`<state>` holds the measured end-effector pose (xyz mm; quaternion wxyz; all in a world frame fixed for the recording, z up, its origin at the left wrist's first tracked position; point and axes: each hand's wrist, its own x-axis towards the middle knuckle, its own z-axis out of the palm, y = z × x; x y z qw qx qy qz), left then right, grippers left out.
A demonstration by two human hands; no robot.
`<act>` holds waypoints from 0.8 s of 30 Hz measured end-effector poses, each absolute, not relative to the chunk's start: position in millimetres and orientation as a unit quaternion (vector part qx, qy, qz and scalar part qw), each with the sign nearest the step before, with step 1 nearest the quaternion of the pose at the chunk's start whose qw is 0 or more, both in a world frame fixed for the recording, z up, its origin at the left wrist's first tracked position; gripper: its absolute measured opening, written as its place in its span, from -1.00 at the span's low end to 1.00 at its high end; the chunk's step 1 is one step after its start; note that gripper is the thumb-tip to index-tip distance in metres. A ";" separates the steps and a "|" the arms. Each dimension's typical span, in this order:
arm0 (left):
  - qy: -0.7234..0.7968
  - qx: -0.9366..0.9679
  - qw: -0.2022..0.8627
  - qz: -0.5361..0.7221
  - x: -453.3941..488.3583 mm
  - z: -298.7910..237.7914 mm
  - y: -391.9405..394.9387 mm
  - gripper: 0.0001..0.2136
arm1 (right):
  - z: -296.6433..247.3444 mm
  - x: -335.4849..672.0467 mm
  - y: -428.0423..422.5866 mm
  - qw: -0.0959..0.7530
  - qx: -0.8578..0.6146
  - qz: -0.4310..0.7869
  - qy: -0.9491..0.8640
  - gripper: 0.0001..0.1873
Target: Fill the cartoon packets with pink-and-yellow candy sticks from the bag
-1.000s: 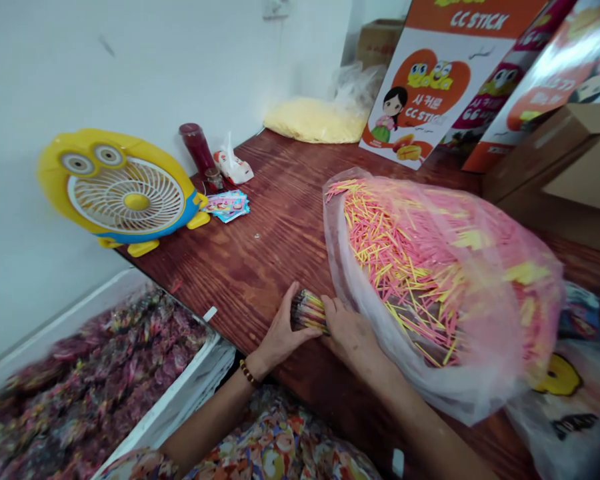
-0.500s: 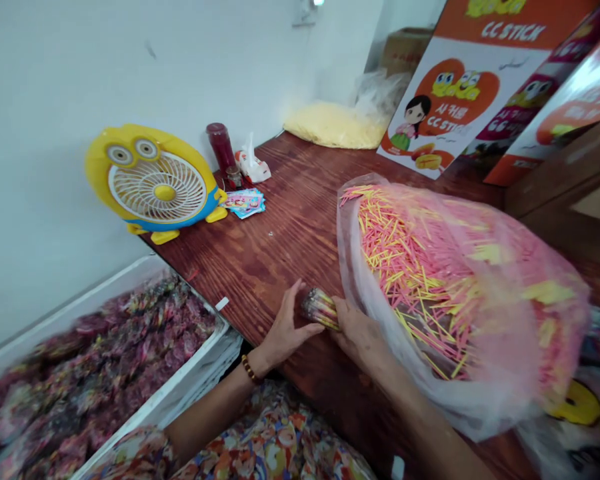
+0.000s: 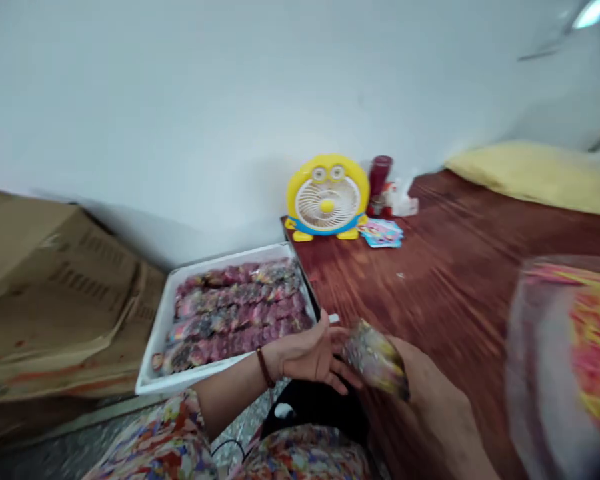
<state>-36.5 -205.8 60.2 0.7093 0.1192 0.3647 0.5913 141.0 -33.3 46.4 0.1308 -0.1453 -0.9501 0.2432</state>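
Since ½ s ago, view's swung L & stick bundle (image 3: 377, 363) has shifted w/ both hands twd the counter (image 3: 460, 267) edge. R hand (image 3: 425, 380) seems to grip its R end; L hand (image 3: 315, 353) spread at other end, contact unclear (blur). Long axis approx. hand to hand; foam tray (image 3: 156, 337) lies L, nearer L hand.

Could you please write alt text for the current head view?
A right hand holds a blurred bundle at a reddish table, the open left hand beside it. To the left is a white tray of purplish packets; a yellow fan stands on the table.
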 end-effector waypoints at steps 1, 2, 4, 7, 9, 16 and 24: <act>0.336 0.095 0.729 0.589 -43.1 58.9 -212.5 -0.25 | 42.8 135.9 -33.1 0.147 -0.097 0.198 -0.964 -0.42; 0.319 0.076 0.740 0.588 -48.0 56.7 -218.2 -0.28 | 39.7 130.8 -33.8 0.150 -0.045 0.164 -0.974 -0.41; 0.313 0.044 0.743 0.590 -52.7 49.6 -227.3 -0.38 | 35.0 120.6 -38.2 0.142 0.038 0.112 -0.983 -0.39; 0.321 -0.021 0.740 0.590 -51.3 36.0 -237.2 -0.51 | 30.1 103.1 -48.7 0.109 0.112 0.067 -0.985 -0.34; 0.322 -0.063 0.723 0.608 -49.6 29.9 -243.5 -0.56 | 27.7 87.6 -55.4 0.105 0.144 0.045 -0.983 -0.32; 0.418 -0.073 0.483 0.766 -82.7 48.1 -274.3 -0.63 | 36.9 -9.7 -91.2 0.223 0.202 0.047 -0.953 -0.58; 0.819 0.016 0.201 0.537 -227.7 58.3 -370.9 -0.46 | 6.7 -49.0 -109.7 0.260 0.027 0.066 -0.963 -0.53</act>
